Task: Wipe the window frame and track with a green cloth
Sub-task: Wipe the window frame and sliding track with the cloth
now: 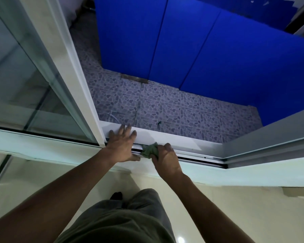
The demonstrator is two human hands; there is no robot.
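At nine o'clock in the head view stands the sliding glass pane point(33, 81), its white upright stile point(74, 71) running down toward the centre and ending just beside the left hand. The left hand point(122, 146), a little left of centre at about seven o'clock, lies flat with fingers spread wide, palm pressed on the white sill point(174, 137) and across the window track point(197, 157); it holds nothing and looks to be bracing the person.

Just right of it, touching the track, is the green cloth point(148, 150), bunched into a wad. The right hand point(166, 159), at about five o'clock from centre, has its fingers curled round the cloth and presses it down into the channel of the track.

Further toward three o'clock the track runs on bare to the right-hand frame member point(270, 137). Beyond the sill, at twelve o'clock, lie pebble-patterned tiles point(165, 106) and blue panels point(200, 41).

The step in hand looks to be wiping the track. The next move probably calls for dragging the wad along the channel toward three o'clock, keeping pressure so the cloth stays seated in the groove.
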